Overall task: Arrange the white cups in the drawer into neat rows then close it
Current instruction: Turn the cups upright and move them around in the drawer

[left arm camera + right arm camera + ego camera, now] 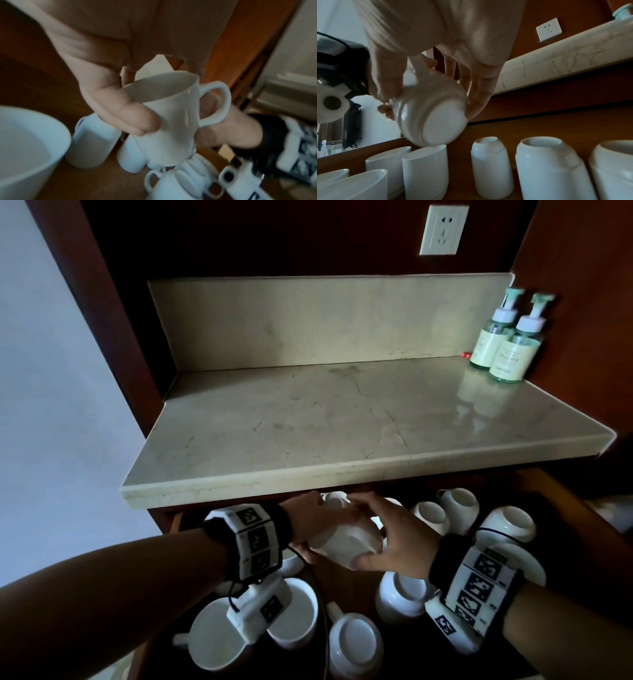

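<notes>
The wooden drawer (555, 498) stands pulled out under a marble counter, with several white cups in it. Both hands hold one white cup (346, 539) tilted on its side above the drawer's back middle. My left hand (308, 525) grips it near the rim, the thumb (130, 115) pressed on its wall (171, 115) beside the handle. My right hand (394, 539) clasps the base end (443, 121) between thumb and fingers (481, 94). Upright cups (294, 611) stand front left; upturned ones (356, 642) sit front middle and back right (507, 525).
The marble counter (342, 422) overhangs the drawer's back, close above the hands. Two pump bottles (507, 337) stand at its far right corner, below a wall socket (443, 231). A white saucer (527, 563) lies by my right wrist. A pale wall is on the left.
</notes>
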Motion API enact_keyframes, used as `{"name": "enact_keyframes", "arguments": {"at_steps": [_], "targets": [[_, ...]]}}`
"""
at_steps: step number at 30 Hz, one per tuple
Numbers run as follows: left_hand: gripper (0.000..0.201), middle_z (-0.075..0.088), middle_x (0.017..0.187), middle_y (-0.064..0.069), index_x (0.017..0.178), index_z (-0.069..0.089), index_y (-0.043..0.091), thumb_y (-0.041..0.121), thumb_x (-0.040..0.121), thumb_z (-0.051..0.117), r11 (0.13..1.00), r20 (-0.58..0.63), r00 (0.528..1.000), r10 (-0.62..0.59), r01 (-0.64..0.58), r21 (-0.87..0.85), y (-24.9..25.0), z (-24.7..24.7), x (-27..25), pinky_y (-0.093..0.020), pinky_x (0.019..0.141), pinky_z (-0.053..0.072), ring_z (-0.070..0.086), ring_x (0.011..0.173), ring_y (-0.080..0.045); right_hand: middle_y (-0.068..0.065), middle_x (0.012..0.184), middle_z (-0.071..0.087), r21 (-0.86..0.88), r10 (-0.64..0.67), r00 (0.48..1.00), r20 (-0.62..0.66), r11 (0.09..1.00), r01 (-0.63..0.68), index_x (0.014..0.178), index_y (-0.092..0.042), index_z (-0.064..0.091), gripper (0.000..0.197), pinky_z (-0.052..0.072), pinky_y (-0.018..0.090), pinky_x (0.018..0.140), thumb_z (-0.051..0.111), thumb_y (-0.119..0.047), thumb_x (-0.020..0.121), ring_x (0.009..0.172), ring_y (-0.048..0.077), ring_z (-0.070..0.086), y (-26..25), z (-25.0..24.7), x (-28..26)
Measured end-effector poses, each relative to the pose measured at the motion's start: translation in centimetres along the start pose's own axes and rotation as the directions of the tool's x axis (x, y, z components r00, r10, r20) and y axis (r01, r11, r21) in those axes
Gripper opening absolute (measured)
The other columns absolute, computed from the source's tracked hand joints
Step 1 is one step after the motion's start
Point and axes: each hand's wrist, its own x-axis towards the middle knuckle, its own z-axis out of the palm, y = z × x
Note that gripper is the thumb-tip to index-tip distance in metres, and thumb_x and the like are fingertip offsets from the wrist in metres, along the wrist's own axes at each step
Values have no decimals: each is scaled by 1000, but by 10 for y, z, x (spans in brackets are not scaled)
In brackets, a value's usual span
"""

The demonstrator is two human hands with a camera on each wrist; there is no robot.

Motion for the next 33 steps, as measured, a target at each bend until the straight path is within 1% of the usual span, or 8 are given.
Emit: {"name": "enact_keyframes", "arguments": {"at_steps": [4, 6, 10, 14, 20, 24, 30, 33], "targets": [[61, 55, 95, 0, 113, 60, 28, 66, 65, 51, 829, -54, 994, 94, -48, 557, 15, 15, 9, -26, 61, 49, 60, 75, -16, -12, 123, 54, -104, 46, 998, 52, 994, -41, 137, -24, 38, 91, 45, 18, 90, 84, -47, 62, 108, 2, 53, 0, 2, -3], [59, 58, 115, -2, 116, 54, 25, 64, 72, 56, 811, -118, 988, 100, -13, 584, 14, 22, 21, -29, 73, 49, 62, 98, -23, -11, 122, 54, -136, 86, 994, 62, 988, -77, 135, -23, 40, 84, 44, 18, 90, 82, -46, 66, 108, 4, 53, -1, -2, -4], [96, 37, 144, -13, 139, 28, 25, 62, 61, 71, 727, -139, 988, 61, 51, 685, 2, 38, 49, -35, 92, 46, 50, 124, -30, -5, 118, 57, -244, 190, 974, 125, 957, -156, 125, -22, 47, 64, 48, 30, 90, 76, -47, 73, 107, 14, 58, 8, -7, -10], [98, 30, 149, -16, 148, 14, 24, 55, 72, 67, 620, -69, 996, 51, 23, 784, -7, 50, 65, -40, 93, 45, 46, 128, -35, 4, 124, 57, -415, 319, 927, 196, 884, -216, 128, -12, 48, 64, 47, 32, 92, 70, -47, 79, 110, 20, 57, 14, -11, -21], [87, 40, 138, -14, 140, 28, 22, 45, 69, 73, 499, -2, 999, 41, -18, 867, -8, 60, 69, -45, 91, 51, 51, 121, -34, 4, 112, 61, -510, 384, 889, 250, 833, -216, 117, -14, 53, 55, 49, 32, 80, 69, -49, 78, 98, 21, 60, 18, -13, -23], [93, 40, 137, -14, 142, 26, 24, 45, 66, 75, 467, -1, 999, 36, -16, 884, -5, 62, 71, -47, 89, 53, 53, 118, -35, 1, 118, 59, -506, 362, 874, 325, 847, -162, 129, -17, 49, 62, 41, 25, 78, 71, -47, 78, 106, 20, 57, 16, -10, -19], [92, 40, 138, -11, 142, 24, 23, 47, 68, 74, 520, -2, 1000, 18, -8, 854, -9, 56, 62, -46, 91, 51, 53, 119, -33, 0, 120, 59, -497, 379, 867, 324, 848, -185, 129, -19, 50, 65, 49, 30, 85, 72, -48, 75, 106, 20, 58, 24, -9, -13], [90, 30, 145, -13, 145, 20, 25, 57, 76, 66, 364, -8, 982, 191, -63, 929, -1, 58, 39, -47, 94, 47, 45, 126, -37, -1, 113, 63, -500, 403, 855, 328, 841, -204, 121, -20, 54, 58, 52, 35, 86, 70, -49, 74, 100, 19, 61, 29, -12, -14]]}}
